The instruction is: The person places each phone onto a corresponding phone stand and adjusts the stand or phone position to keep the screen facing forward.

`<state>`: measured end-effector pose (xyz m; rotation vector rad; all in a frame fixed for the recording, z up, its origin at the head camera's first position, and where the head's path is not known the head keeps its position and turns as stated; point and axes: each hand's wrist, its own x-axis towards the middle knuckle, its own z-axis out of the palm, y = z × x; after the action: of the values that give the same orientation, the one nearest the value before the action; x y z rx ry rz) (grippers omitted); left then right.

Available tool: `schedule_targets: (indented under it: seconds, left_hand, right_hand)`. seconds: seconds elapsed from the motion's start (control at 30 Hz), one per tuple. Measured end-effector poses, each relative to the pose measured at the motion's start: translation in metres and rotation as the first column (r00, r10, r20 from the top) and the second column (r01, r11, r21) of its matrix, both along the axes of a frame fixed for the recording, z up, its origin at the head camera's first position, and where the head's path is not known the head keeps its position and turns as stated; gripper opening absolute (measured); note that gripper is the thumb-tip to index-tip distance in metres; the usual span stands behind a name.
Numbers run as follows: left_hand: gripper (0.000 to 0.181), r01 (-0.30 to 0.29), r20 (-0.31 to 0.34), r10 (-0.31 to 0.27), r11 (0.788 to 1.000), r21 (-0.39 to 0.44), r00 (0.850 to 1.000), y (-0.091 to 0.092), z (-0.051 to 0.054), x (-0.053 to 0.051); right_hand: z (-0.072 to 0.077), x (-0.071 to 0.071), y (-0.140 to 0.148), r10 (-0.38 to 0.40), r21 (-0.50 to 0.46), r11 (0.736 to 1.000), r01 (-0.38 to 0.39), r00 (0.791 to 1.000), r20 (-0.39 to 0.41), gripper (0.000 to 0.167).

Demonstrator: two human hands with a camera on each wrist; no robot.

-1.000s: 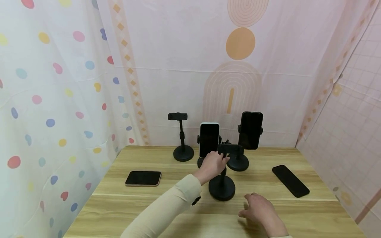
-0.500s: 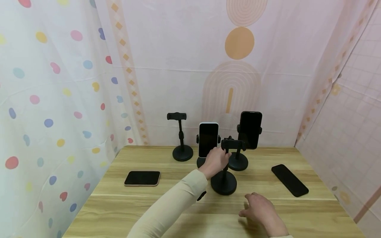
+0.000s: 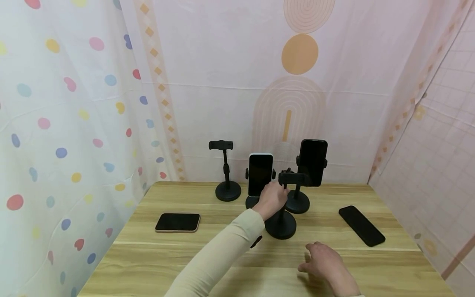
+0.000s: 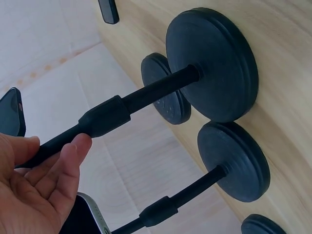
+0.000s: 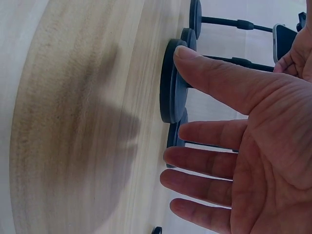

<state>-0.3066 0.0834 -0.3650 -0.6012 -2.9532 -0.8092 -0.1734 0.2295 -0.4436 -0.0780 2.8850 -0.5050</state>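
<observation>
The front phone stand [image 3: 281,225] is located slightly right of the tabletop's [image 3: 148,264] middle, nearer the front edge than the other stands. The left hand [image 3: 272,198] grips its pole [image 4: 161,90] between thumb and curled fingers, above the collar [image 4: 105,117]. The right hand [image 3: 323,264] holds nothing; its fingers are extended and spread.

Handling: the pole and base look rigid, and the broad disc base is probably the heaviest part (a judgement from shape only). The smooth pole may slip or turn under a light grip; the thicker collar should limit sliding. Preferred hold: the pole, with the base hanging level beneath. The clamp [image 3: 293,178] is likely the weakest part.

Visibility: the left hand covers the upper pole. The left wrist view cuts off the clamp. Full contact between base and tabletop cannot be confirmed.
</observation>
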Motion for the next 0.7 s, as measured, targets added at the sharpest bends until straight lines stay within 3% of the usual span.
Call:
schedule_targets:
  seconds: [0.23, 0.47, 0.57, 0.7]
  left_hand:
    - [0.034, 0.024, -0.016, -0.024, 0.999, 0.021, 1.0, 0.0, 0.003, -0.001]
    - [0.059, 0.106, -0.029, -0.103, 0.987, 0.122, 0.994, -0.01, 0.01, 0.006]
    - [0.055, 0.134, -0.06, -0.125, 0.975, 0.176, 0.99, -0.014, 0.014, 0.009]
    - [0.045, 0.131, -0.092, -0.116, 0.976, 0.173, 0.989, -0.018, 0.019, 0.013]
  right_hand:
    - [-0.002, 0.0, 0.0, -0.009, -0.013, 1.0, 0.009, 1.0, 0.005, 0.066]
    - [-0.002, 0.002, -0.001, -0.008, -0.026, 1.0, 0.008, 1.0, 0.002, 0.068]
    - [-0.002, 0.002, 0.0, -0.005, -0.025, 1.0, 0.004, 1.0, -0.013, 0.068]
    - [-0.003, 0.002, 0.002, 0.0, -0.024, 1.0, 0.0, 1.0, -0.018, 0.068]
